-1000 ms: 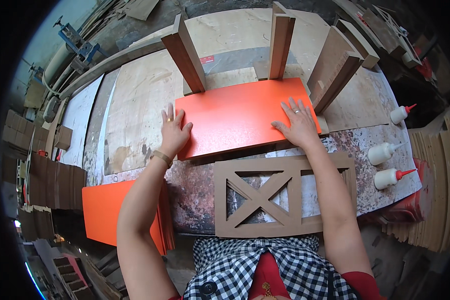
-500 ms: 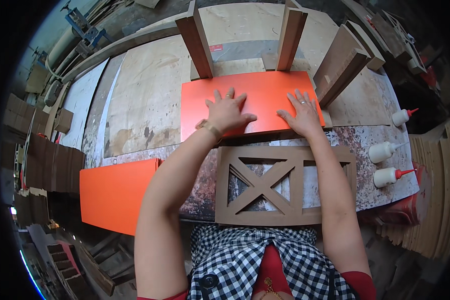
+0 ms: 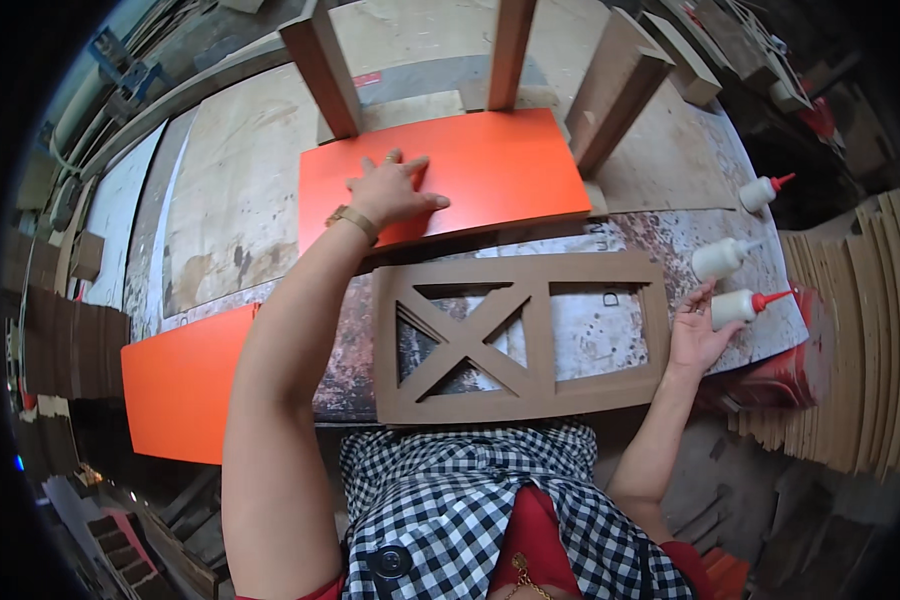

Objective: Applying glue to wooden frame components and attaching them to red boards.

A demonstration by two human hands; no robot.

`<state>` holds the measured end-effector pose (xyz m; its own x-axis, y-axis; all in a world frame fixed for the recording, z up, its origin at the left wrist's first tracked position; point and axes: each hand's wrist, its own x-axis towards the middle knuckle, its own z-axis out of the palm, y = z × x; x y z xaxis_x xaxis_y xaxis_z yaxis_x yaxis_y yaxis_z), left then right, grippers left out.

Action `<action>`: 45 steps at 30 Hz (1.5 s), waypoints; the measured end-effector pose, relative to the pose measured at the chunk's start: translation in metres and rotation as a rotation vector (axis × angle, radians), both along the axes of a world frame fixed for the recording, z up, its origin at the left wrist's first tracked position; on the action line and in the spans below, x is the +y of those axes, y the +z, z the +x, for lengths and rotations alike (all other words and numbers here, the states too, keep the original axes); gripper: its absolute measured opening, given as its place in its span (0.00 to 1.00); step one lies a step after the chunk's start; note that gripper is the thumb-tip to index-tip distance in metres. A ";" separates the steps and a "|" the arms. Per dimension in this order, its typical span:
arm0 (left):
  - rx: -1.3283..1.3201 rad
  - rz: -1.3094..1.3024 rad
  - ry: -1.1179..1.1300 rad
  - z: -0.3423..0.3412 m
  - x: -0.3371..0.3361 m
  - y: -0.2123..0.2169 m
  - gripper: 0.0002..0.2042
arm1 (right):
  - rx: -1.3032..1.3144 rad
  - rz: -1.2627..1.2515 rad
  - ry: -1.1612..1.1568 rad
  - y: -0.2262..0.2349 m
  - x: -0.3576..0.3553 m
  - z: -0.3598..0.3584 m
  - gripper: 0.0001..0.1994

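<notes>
White plastic squeeze bottle with a red conical nozzle point(image 3: 734, 309), at the right edge of the worktop point(image 3: 348, 365), its long axis running roughly left to right, nozzle outward. The right hand point(image 3: 703, 330), much the nearer, lies at its left end with thumb and fingers curved about the body; whether they grip cannot be told. Well to the left, the left hand point(image 3: 388, 192) rests open, fingers spread, on a glossy orange rectangular panel point(image 3: 500, 165).
</notes>
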<state>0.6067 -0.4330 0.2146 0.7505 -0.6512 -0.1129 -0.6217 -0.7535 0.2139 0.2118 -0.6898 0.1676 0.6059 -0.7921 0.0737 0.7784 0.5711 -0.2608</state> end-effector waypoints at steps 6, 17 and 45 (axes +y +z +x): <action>0.026 0.041 -0.004 0.005 -0.004 -0.004 0.38 | -0.238 0.516 -0.202 0.025 -0.010 -0.014 0.42; -0.013 0.020 -0.074 0.018 -0.004 -0.018 0.39 | -0.190 0.658 -0.314 -0.022 -0.091 -0.038 0.37; -0.038 0.050 -0.053 0.008 -0.001 -0.007 0.40 | 0.148 0.261 -0.502 0.041 -0.015 -0.023 0.27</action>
<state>0.6152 -0.4339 0.2075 0.7195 -0.6844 -0.1178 -0.6680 -0.7285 0.1522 0.1885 -0.7050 0.2082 0.1404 -0.9655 -0.2193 0.9363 0.2015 -0.2877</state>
